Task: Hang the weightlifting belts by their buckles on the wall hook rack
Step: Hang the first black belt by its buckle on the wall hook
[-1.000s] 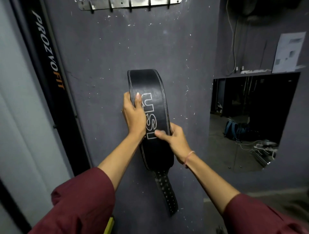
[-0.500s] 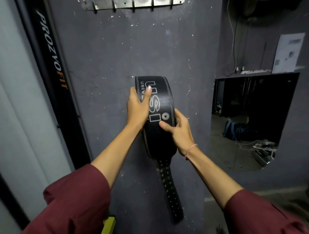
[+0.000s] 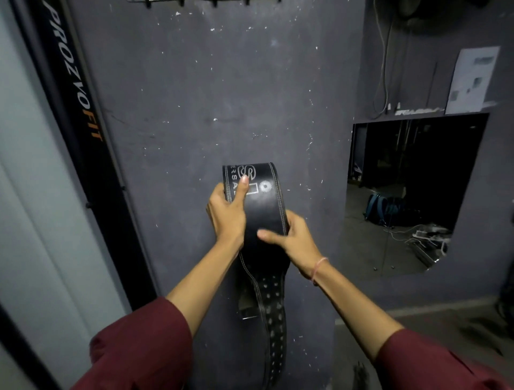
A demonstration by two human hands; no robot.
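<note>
While two hands hold it before the grey wall (image 3: 194,97), one black weightlifting belt (image 3: 267,211) hangs doubled over, well below five hook tips (image 3: 214,3) at the top edge. The left hand (image 3: 225,217) grips its left edge, thumb laid up the printed face; the right hand (image 3: 294,239) clasps the right edge, thumb across the front. One metal buckle (image 3: 248,313) and one perforated tail (image 3: 275,342) dangle beneath. One black banner (image 3: 72,92) stands left; one paper sheet (image 3: 470,80) hangs right, above a dark panel showing one blue bag (image 3: 375,208).

Both hands, left (image 3: 226,215) and right (image 3: 294,239), grip black belt (image 3: 264,211) before grey wall (image 3: 194,97).
</note>
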